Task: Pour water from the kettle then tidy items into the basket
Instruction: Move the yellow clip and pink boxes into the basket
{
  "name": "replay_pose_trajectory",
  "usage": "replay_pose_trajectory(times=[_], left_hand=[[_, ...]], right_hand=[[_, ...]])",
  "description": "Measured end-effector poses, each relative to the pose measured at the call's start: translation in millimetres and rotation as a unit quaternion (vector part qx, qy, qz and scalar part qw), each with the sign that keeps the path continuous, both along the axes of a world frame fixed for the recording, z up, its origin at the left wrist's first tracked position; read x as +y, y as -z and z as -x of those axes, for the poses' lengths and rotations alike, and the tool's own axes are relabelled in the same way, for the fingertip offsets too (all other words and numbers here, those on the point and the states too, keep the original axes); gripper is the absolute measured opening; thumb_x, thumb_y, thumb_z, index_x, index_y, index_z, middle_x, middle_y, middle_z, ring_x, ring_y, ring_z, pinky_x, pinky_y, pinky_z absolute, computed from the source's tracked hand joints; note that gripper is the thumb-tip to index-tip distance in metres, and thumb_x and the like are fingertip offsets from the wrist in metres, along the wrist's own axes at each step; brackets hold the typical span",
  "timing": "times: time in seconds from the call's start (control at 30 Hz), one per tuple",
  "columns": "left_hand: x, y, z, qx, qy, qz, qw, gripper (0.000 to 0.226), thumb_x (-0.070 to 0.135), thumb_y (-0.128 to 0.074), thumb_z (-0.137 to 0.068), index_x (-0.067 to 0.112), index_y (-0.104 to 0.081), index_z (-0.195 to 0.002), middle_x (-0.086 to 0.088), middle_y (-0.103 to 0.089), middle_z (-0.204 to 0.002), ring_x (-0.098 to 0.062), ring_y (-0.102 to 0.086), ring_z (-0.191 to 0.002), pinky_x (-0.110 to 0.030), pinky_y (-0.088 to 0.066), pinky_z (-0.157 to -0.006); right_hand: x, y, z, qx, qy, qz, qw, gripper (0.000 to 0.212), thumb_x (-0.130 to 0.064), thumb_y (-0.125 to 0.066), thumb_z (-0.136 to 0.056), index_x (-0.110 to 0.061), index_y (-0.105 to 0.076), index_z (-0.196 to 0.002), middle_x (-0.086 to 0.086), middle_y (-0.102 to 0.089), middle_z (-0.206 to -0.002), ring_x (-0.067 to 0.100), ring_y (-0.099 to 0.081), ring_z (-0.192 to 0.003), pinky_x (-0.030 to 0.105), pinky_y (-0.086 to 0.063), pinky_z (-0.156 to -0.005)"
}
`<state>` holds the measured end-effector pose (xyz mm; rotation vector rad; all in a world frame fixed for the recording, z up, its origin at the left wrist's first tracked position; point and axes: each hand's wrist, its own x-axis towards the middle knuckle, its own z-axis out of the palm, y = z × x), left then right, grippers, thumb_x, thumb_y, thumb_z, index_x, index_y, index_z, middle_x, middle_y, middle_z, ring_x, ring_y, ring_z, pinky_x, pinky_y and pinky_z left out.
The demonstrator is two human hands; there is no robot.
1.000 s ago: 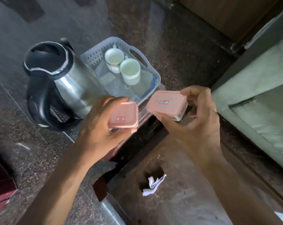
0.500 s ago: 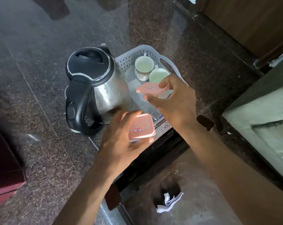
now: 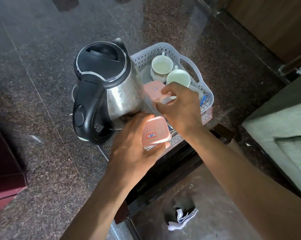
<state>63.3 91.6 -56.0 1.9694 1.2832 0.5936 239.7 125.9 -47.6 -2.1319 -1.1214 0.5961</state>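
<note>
Two small pink-lidded boxes, judged light, rigid and best gripped by their sides: left hand grips one short of the basket, right hand grips the other inside it.

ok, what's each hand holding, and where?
Left hand grips a pink-lidded box by its sides. Right hand pinches another pink-lidded box at its near edge, inside the basket.

Kettle left of basket; two cups inside, rear.
</note>
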Motion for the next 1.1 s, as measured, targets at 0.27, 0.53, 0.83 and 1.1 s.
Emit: replay_pose_trajectory(times=[0.27,0.53,0.83,1.1], left_hand=[[-3.6,-1.2,4.6,-0.02,0.016,0.022,0.999,0.069,0.04,-0.098,-0.076,0.031,-0.066,-0.137,0.014,-0.063,-0.145,-0.013,-0.064,-0.129,-0.026,-0.051,-0.11],[-6.1,-3.1,7.0,-0.058,0.014,0.026,0.998,0.065,0.057,-0.08,-0.074,0.031,-0.068,-0.132,0.015,-0.063,-0.141,-0.001,-0.062,-0.125,-0.007,-0.041,-0.107],[-10.0,-6.2,11.2,-0.049,0.0,0.038,0.998,0.068,0.047,-0.091,-0.073,0.03,-0.068,-0.134,0.014,-0.063,-0.142,-0.008,-0.062,-0.129,-0.017,-0.045,-0.113],[-10.6,-6.0,7.7,-0.059,-0.001,0.059,0.996,0.067,0.029,-0.1,-0.076,0.024,-0.068,-0.134,0.009,-0.065,-0.135,-0.006,-0.063,-0.121,-0.016,-0.048,-0.102]], right_hand=[[10.4,13.4,-1.6,-0.002,0.003,0.02,1.0,0.015,-0.014,-0.087,-0.083,-0.018,-0.08,-0.095,0.006,-0.081,-0.095,0.022,-0.077,-0.086,0.042,-0.064,-0.082],[23.0,17.3,0.6,-0.077,-0.009,0.017,0.997,0.024,-0.01,-0.073,-0.094,-0.017,-0.079,-0.116,0.013,-0.08,-0.108,0.032,-0.075,-0.101,0.042,-0.061,-0.092],[38.1,21.9,6.9,0.003,-0.016,-0.024,1.0,0.036,0.005,-0.066,-0.094,-0.007,-0.075,-0.126,0.012,-0.08,-0.108,0.021,-0.075,-0.102,0.04,-0.06,-0.099],[18.2,7.8,-5.8,0.098,-0.049,-0.033,0.993,0.035,0.007,-0.065,-0.093,-0.009,-0.074,-0.124,0.01,-0.079,-0.107,0.014,-0.075,-0.103,0.023,-0.059,-0.099]])
